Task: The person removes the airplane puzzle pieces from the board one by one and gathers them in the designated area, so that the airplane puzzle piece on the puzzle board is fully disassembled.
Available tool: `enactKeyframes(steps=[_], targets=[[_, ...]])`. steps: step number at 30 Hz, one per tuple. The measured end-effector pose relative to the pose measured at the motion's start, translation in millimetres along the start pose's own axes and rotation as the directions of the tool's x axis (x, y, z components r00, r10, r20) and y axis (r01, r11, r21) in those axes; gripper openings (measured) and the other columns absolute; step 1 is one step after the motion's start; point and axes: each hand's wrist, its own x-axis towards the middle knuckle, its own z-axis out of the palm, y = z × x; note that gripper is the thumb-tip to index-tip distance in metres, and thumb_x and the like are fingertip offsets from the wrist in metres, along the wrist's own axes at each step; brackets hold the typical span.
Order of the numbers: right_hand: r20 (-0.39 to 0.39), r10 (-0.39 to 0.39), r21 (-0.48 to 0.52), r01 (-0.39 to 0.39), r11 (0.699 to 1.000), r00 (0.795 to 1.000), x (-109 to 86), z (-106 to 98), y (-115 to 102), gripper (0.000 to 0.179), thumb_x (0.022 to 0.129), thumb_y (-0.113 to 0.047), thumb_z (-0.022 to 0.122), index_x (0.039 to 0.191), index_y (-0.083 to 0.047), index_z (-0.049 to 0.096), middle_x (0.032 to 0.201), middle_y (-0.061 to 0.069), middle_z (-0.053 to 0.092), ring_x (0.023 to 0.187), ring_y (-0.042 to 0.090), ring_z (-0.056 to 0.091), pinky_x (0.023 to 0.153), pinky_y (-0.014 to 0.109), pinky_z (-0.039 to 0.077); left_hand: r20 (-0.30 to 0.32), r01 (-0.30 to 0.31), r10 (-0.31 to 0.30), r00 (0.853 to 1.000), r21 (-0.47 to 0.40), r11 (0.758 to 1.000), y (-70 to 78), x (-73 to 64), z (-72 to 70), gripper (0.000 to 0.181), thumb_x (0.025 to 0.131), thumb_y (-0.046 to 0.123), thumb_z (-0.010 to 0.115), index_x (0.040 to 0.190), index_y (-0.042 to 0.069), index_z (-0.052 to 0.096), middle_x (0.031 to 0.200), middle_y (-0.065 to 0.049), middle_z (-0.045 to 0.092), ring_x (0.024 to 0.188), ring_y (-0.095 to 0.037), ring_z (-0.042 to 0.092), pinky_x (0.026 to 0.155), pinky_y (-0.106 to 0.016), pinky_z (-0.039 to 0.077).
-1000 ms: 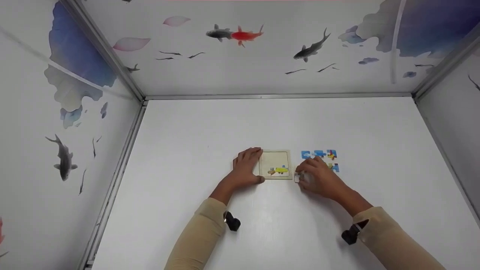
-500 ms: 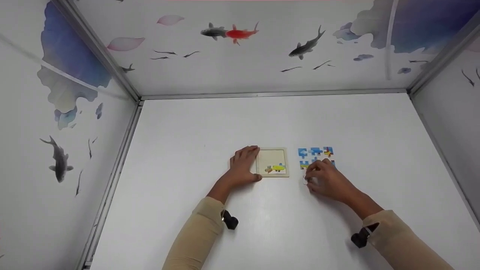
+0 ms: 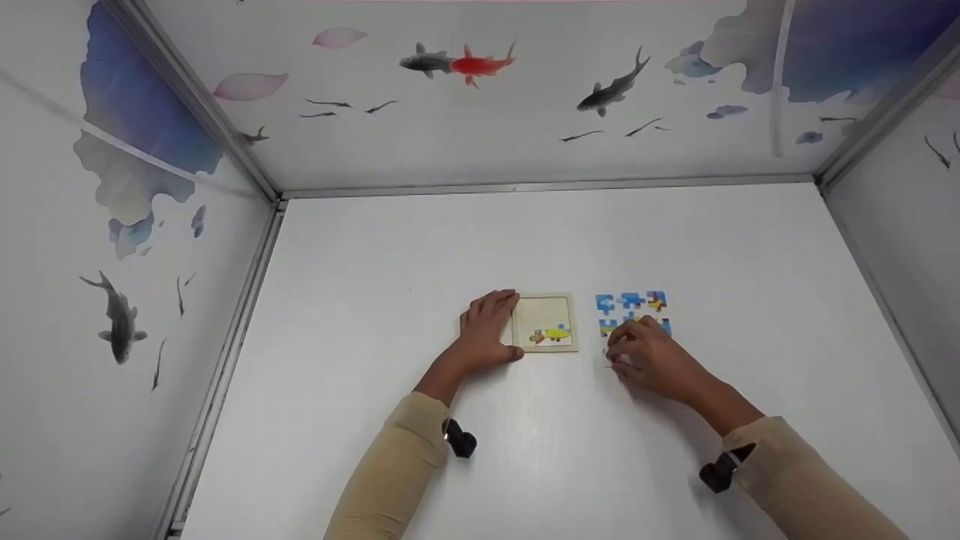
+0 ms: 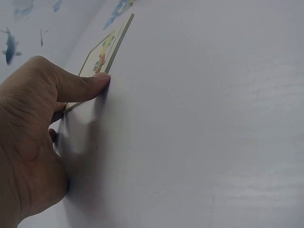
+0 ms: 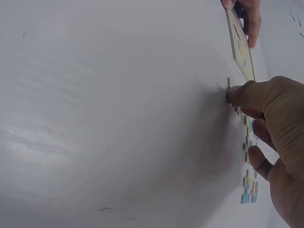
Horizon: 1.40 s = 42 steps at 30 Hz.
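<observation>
A square wooden puzzle frame (image 3: 545, 311) lies on the white table in the head view, with joined pieces showing a yellow shape (image 3: 557, 333) in its lower right corner. My left hand (image 3: 484, 334) grips the frame's left side, thumb at the near corner and fingers at the far one. To the right of the frame, my right hand (image 3: 652, 356) pinches a small puzzle piece (image 5: 229, 84) between thumb and fingers. Its picture is mostly hidden by the hand. Rows of loose puzzle pieces (image 3: 631, 300) lie beyond and partly under the right hand.
White panels (image 3: 480, 157) with painted fish stand behind and at both sides of the white table (image 3: 420, 247). Metal edging (image 3: 547, 187) runs along the table's far border. A small black camera sits at each wrist.
My right hand has moved right, away from the frame's edge, and now holds the piece near the loose ones. My left hand keeps its grip on the frame. The head view has shifted slightly.
</observation>
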Motion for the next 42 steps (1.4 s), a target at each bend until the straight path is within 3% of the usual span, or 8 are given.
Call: enactKeyframes(steps=[7,15,25,31,36,42], targets=[[0.019,0.017,0.007,-0.017,1.0,1.0,0.7,0.2,-3.2,0.007,0.096,-0.015,0.087,0.103,-0.014,0.087,0.119,0.001,0.071,0.111,0.019,0.055,0.093,0.044,0.056,0.003,0.015,-0.015,1.0,-0.011,1.0,-0.2,-1.4,2.2,0.1,0.089,0.035,0.078,0.176,0.013,0.031,0.181,-0.007,0.027,0.167,-0.04,0.021,0.131,-0.065,0.022],[-0.012,0.037,0.05,-0.036,0.998,0.999,5.2,3.2,-8.0,0.006,0.094,-0.022,0.089,0.098,-0.02,0.085,0.112,-0.002,0.068,0.106,0.016,0.055,0.091,0.042,0.056,0.006,0.021,-0.021,1.0,-0.02,1.0,-1.5,-3.9,3.1,0.1,0.091,0.033,0.078,0.176,0.013,0.03,0.182,-0.006,0.026,0.167,-0.039,0.02,0.131,-0.064,0.021],[-0.009,0.014,0.092,-0.013,0.996,1.0,39.0,11.9,-27.7,0.027,0.096,-0.022,0.088,0.12,-0.01,0.084,0.116,0.005,0.071,0.108,0.021,0.059,0.094,0.046,0.057,0.006,0.008,-0.008,1.0,-0.042,0.999,-1.6,-6.1,1.5,0.099,0.091,0.03,0.077,0.176,0.012,0.03,0.182,-0.007,0.026,0.166,-0.04,0.019,0.132,-0.064,0.019],[0.01,-0.001,0.089,0.0,0.996,1.0,61.9,18.4,-40.6,0.03,0.098,-0.025,0.086,0.123,-0.009,0.083,0.117,0.006,0.069,0.103,0.02,0.056,0.092,0.044,0.055,0.007,-0.006,0.006,1.0,-0.019,1.0,-2.5,-3.4,0.5,0.099,0.091,0.034,0.077,0.176,0.012,0.031,0.182,-0.007,0.026,0.166,-0.04,0.021,0.131,-0.064,0.021],[0.007,-0.028,0.073,0.027,0.997,1.0,76.1,22.4,-47.6,0.029,0.097,-0.024,0.087,0.122,-0.009,0.083,0.114,0.007,0.067,0.097,0.02,0.054,0.085,0.042,0.05,-0.006,-0.025,0.025,1.0,-0.04,0.999,-3.5,-0.4,-1.9,0.102,0.091,0.047,0.078,0.175,0.012,0.031,0.181,-0.008,0.027,0.166,-0.04,0.021,0.131,-0.066,0.019],[0.037,0.029,0.008,-0.029,1.0,0.999,82.1,28.1,-52.9,0.03,0.097,-0.027,0.087,0.122,-0.01,0.083,0.114,0.007,0.066,0.101,0.023,0.056,0.084,0.045,0.049,-0.012,-0.033,0.032,0.999,-0.057,0.998,-4.7,-1.1,-0.8,0.102,0.092,0.043,0.079,0.175,0.011,0.031,0.181,-0.008,0.027,0.167,-0.041,0.02,0.131,-0.066,0.018]])
